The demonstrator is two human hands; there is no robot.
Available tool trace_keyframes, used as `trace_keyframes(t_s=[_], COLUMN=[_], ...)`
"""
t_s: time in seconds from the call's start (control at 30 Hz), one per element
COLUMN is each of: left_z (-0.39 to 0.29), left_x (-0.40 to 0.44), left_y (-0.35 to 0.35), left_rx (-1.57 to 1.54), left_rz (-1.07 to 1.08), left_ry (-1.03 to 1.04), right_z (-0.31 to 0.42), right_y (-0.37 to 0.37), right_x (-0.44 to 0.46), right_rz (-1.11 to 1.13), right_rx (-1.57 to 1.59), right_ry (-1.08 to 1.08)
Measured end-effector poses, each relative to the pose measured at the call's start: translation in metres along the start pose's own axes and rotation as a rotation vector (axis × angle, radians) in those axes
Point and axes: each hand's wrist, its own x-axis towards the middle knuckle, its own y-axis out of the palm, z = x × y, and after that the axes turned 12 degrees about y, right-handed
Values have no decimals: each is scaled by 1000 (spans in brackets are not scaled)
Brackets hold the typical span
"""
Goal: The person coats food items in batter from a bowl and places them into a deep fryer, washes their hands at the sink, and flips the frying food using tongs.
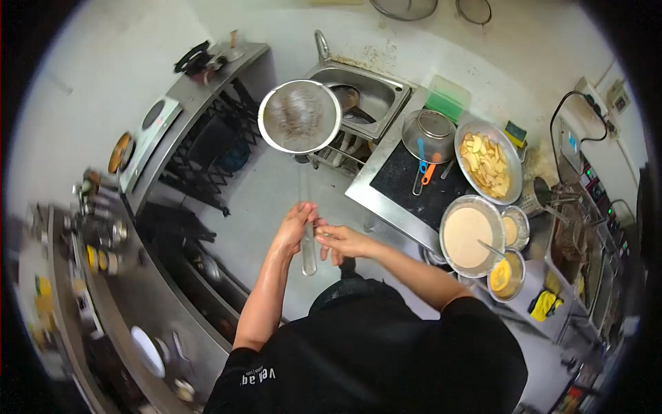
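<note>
My left hand [296, 224] is closed around the long metal handle of a round strainer [265, 131]. The strainer's pale-rimmed bowl is held out ahead of me, over the floor near the sink. Brownish streaks blur inside the bowl; I cannot make out what they are. My right hand [343, 241] is just right of the handle, fingers loosely bent and apart, with its fingertips close to the handle and to my left hand. The handle's broad end points back toward my body.
At the back stands a sink [393, 124] with a pan inside. On the right counter are a bowl of cut pieces [516, 186], a bowl of pale batter [472, 238], a yellow mixture [501, 274], another sieve [414, 131] and an orange-handled utensil [428, 174]. A long counter [172, 297] runs along the left.
</note>
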Motion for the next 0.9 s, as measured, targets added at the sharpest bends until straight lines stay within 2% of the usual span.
trace_keyframes(t_s=[0.03,0.07,0.2,0.23,0.3,0.4,0.43,0.53,0.6,0.63,0.67,0.7,0.73,0.77,0.8,0.83,0.87,0.9], left_z=[-12,-24,-66,-70,-78,-87,-87,-90,-98,-105,-107,-109,-111,-112,-110,-107,-104,-101], left_x=[8,15,51,62,84,124,139,188,216,224,233,244,258,276,292,301,309,323], left_y=[-16,-33,-102,-117,-148,-183,-195,-228,-227,-227,-223,-218,-209,-201,-194,-190,-180,-162], left_rx=[30,32,7,0,-77,-52,-41,94,143,198,210,220,232,244,264,280,289,326], left_rz=[-25,-22,7,20,-22,-3,11,131,211,228,260,300,334,350,409,454,427,469], left_ry=[-18,-46,-127,-137,-156,-196,-216,-284,-341,-385,-395,-457,-517,-519,-565,-615,-624,-631], right_z=[5,2,51,55,64,91,98,110,95,81,101,84,93,91,87,44,27,6], right_y=[-14,-35,-100,-114,-137,-145,-142,-152,-186,-215,-227,-268,-293,-326,-360,-420,-464,-501], right_x=[18,39,82,96,125,141,141,134,116,99,73,51,24,-1,-29,-55,-80,-102], right_rz=[131,96,-364,-378,-576,-703,-730,-1151,-1469,-1580,-1718,-1918,-1977,-2084,-2069,-2171,-2167,-2223], right_rx=[-154,-211,-357,-355,-508,-586,-567,-401,-398,-372,-397,-556,-400,-455,-475,-731,-767,-812], right_ry=[130,68,93,105,-39,49,65,102,95,-10,20,-72,41,72,180,136,472,350])
